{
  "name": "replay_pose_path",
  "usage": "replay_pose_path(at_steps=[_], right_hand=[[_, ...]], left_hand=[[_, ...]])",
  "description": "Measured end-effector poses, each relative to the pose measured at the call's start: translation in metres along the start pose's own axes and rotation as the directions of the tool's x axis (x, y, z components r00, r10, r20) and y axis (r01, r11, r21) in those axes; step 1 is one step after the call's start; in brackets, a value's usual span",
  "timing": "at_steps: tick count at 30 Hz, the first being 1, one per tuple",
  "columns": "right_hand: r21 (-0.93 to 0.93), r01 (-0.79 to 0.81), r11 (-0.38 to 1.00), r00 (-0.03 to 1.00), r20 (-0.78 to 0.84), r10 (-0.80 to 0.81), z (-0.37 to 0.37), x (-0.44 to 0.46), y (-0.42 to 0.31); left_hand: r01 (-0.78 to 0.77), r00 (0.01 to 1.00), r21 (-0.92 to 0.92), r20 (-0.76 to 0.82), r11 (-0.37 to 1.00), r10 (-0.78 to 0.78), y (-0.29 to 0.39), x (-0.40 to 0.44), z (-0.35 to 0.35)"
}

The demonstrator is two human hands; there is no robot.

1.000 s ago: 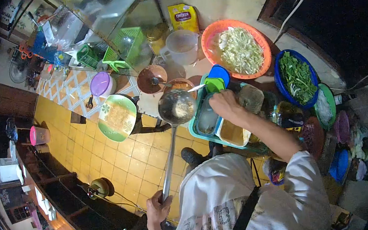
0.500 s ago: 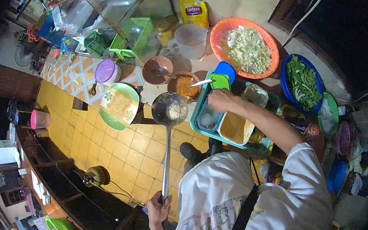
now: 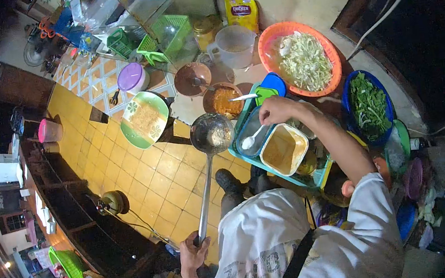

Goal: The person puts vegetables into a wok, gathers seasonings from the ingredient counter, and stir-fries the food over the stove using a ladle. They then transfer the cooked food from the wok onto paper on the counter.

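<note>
My left hand (image 3: pixel 193 251) is closed around the lower end of a long-handled metal ladle (image 3: pixel 205 195). Pale, crumbly seasoning (image 3: pixel 219 136) lies in its bowl, which is out over the floor. Between the fingers of my right hand (image 3: pixel 279 110) is a small white spoon (image 3: pixel 257 135), its tip heaped with white powder (image 3: pixel 248 143). The spoon is above a blue tub (image 3: pixel 246 121). Beside that tub sits a white-rimmed container (image 3: pixel 285 149) of light brown powder. Both stand in a teal basket (image 3: pixel 272 174).
Beyond are a bowl of orange-red paste (image 3: pixel 224 102), an orange basin (image 3: pixel 336 62) of shredded cabbage and a blue basin (image 3: pixel 347 105) of leafy greens. A green patterned plate (image 3: pixel 136 134) with tan powder is at left. A gas cylinder (image 3: pixel 114 202) stands on the floor.
My right hand has come up slightly, and the spoon with white powder now shows above the blue tub. The ladle bowl has shifted a little right in view; my left grip is the same.
</note>
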State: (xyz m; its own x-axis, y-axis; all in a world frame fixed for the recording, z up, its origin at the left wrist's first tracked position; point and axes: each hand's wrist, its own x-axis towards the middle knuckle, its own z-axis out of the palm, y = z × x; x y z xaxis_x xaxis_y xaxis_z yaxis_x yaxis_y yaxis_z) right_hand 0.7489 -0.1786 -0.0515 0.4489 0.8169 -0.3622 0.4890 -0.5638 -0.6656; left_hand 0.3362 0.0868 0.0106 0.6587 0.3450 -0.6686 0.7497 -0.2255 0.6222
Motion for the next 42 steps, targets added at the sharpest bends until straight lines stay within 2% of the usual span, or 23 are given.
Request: replay_pose_path(at_steps=[3,4,7,8,11,12,15,18,21,22,25,29,30,32,34,35,37,38,39,40,41,42], right_hand=[[-0.037,0.012,0.999,1.0,0.004,-0.012,-0.02,-0.009,-0.015],[-0.023,0.045,0.999,0.999,-0.029,-0.045,-0.023,-0.01,-0.016],[-0.17,0.064,0.983,0.979,-0.183,-0.095,-0.027,-0.016,-0.053],[-0.391,-0.174,0.904,0.969,-0.232,0.087,-0.023,-0.015,-0.066],[-0.575,-0.2,0.793,0.963,-0.266,0.051,-0.005,-0.007,-0.073],[-0.559,-0.18,0.81,0.961,-0.276,0.023,0.011,0.003,-0.065],[-0.588,-0.139,0.797,0.99,-0.103,0.097,0.041,0.016,-0.056],[-0.532,-0.116,0.839,0.993,-0.062,0.098,0.045,0.019,-0.044],[-0.289,0.008,0.957,0.996,-0.077,-0.032,0.031,0.013,-0.028],[-0.273,-0.073,0.959,0.997,-0.049,0.062,0.022,0.008,-0.031],[-0.229,-0.05,0.972,0.991,-0.133,0.019,0.01,-0.006,-0.033],[-0.185,0.015,0.983,0.977,-0.207,-0.053,-0.007,-0.028,-0.057],[-0.281,-0.07,0.957,0.973,-0.229,0.004,-0.01,-0.032,-0.069],[-0.451,-0.247,0.857,0.949,-0.292,0.12,-0.007,-0.038,-0.094],[-0.446,-0.317,0.837,0.93,-0.318,0.183,0.021,-0.027,-0.086],[-0.571,-0.262,0.778,0.94,-0.333,0.072,0.044,-0.02,-0.076],[-0.605,-0.316,0.731,0.93,-0.348,0.114,0.065,-0.023,-0.092],[-0.558,-0.305,0.772,0.833,-0.549,-0.068,0.086,-0.024,-0.081],[-0.528,-0.261,0.808,0.666,-0.705,-0.245,0.107,-0.025,-0.071],[-0.318,-0.189,0.929,0.64,-0.757,-0.129,0.111,-0.041,-0.09],[-0.098,-0.1,0.99,0.612,-0.791,-0.016,0.109,-0.056,-0.107],[-0.009,-0.084,0.996,0.529,-0.848,0.037,0.112,-0.08,-0.118]], left_hand=[[0.001,1.0,-0.047,-0.001,0.999,-0.001,0.0,-0.008,0.008],[-0.003,1.0,-0.073,0.0,0.997,0.003,-0.017,-0.007,0.013],[0.003,1.0,-0.089,0.0,0.996,-0.003,-0.022,-0.012,0.021],[0.008,1.0,-0.082,0.0,0.997,-0.008,-0.019,-0.013,0.023],[0.02,0.999,-0.086,-0.03,0.996,-0.023,-0.005,-0.02,0.027],[0.011,0.999,-0.083,-0.039,0.996,-0.015,-0.007,-0.02,0.029],[0.003,0.998,-0.093,-0.066,0.996,-0.009,-0.01,-0.022,0.034],[0.036,0.996,-0.126,-0.078,0.991,-0.046,-0.009,-0.029,0.037],[0.049,0.995,-0.127,-0.076,0.991,-0.059,-0.012,-0.035,0.041],[0.05,0.995,-0.113,-0.075,0.992,-0.058,-0.01,-0.035,0.041],[0.034,0.997,-0.104,-0.068,0.994,-0.041,-0.022,-0.032,0.042],[0.053,0.996,-0.128,-0.068,0.99,-0.062,-0.003,-0.034,0.036],[0.053,0.996,-0.027,-0.064,0.998,-0.055,-0.002,-0.033,0.031],[0.007,0.999,-0.078,-0.038,0.997,-0.01,-0.015,-0.026,0.024],[-0.03,0.999,-0.113,-0.021,0.993,0.028,-0.013,-0.018,0.017],[-0.037,0.999,-0.117,-0.018,0.992,0.036,-0.004,-0.019,0.013],[-0.087,0.996,-0.116,0.004,0.989,0.088,-0.003,-0.009,0.005],[-0.123,0.992,-0.112,0.024,0.986,0.126,-0.014,0.001,-0.003],[-0.153,0.986,-0.108,0.047,0.982,0.159,-0.02,0.008,-0.008],[-0.156,0.983,-0.126,0.078,0.98,0.167,-0.001,0.001,-0.013],[-0.16,0.981,-0.183,0.075,0.97,0.176,-0.003,0.007,-0.017],[-0.194,0.974,-0.132,0.095,0.972,0.208,0.0,0.01,-0.021]])
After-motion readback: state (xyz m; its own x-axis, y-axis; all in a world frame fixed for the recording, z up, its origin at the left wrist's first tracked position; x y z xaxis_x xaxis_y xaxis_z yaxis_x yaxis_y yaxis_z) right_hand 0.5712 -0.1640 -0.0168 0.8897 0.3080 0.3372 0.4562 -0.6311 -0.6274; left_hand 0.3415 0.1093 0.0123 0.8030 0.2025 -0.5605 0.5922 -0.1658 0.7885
